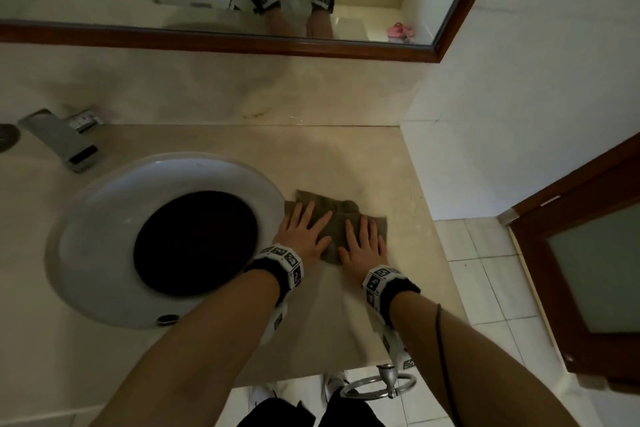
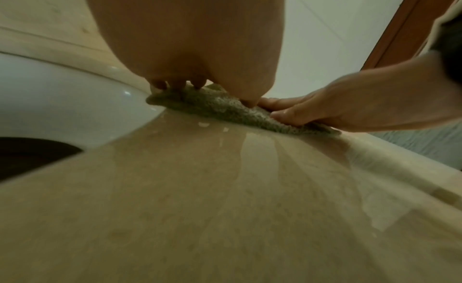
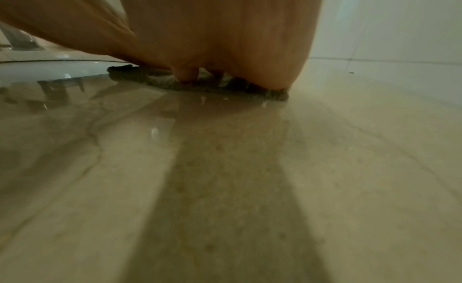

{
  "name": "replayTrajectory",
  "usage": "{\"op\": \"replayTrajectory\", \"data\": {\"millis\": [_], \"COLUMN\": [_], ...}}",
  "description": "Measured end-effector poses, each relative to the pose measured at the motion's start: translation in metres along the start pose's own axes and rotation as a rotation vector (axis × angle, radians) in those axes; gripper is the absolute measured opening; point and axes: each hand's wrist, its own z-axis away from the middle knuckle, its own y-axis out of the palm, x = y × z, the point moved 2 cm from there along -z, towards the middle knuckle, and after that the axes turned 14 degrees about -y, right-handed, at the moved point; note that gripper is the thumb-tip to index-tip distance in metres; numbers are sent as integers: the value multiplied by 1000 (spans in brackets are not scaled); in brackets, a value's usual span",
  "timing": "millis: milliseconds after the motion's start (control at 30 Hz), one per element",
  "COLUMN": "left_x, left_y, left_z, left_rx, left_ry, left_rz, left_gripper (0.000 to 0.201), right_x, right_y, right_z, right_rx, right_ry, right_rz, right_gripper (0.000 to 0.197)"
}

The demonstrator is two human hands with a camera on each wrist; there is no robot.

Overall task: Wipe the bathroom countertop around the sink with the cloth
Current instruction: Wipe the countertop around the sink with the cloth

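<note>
A brownish-grey cloth (image 1: 337, 215) lies flat on the beige marble countertop (image 1: 346, 163), just right of the white round sink (image 1: 104, 218). Both hands press on it with straight, spread fingers. My left hand (image 1: 304, 229) covers the cloth's left part, next to the sink's rim. My right hand (image 1: 363, 243) covers its right part. In the left wrist view the cloth (image 2: 225, 109) touches the sink rim (image 2: 75, 101), and wet streaks show on the countertop (image 2: 250, 168) in front of it. The right wrist view shows the cloth (image 3: 200, 85) under my right hand (image 3: 225, 50).
A metal faucet (image 1: 59, 139) stands behind the sink at the left. A wood-framed mirror (image 1: 221, 42) hangs above the backsplash. A white tiled wall (image 1: 519, 114) bounds the counter on the right. A metal towel ring (image 1: 379, 385) hangs below the counter's front edge.
</note>
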Motion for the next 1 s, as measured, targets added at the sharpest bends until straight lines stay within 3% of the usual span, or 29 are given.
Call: {"op": "replayTrajectory", "data": {"millis": [367,500,1000], "left_x": [-26,-44,-123], "left_y": [-1,-8,-54], "left_z": [-39,-63,-187], "left_rx": [-37,-103,-138], "left_ry": [41,35,0], "left_rz": [-41,-31,-77], "left_gripper": [60,57,58], "right_x": [-39,-62,-157], "right_y": [-10,-25,-98], "right_z": [-19,-43,-156], "right_rx": [-107,-123,-196], "right_ry": [37,25,-104], "right_rz": [-109,-87,105], "right_gripper": [57,57,56]}}
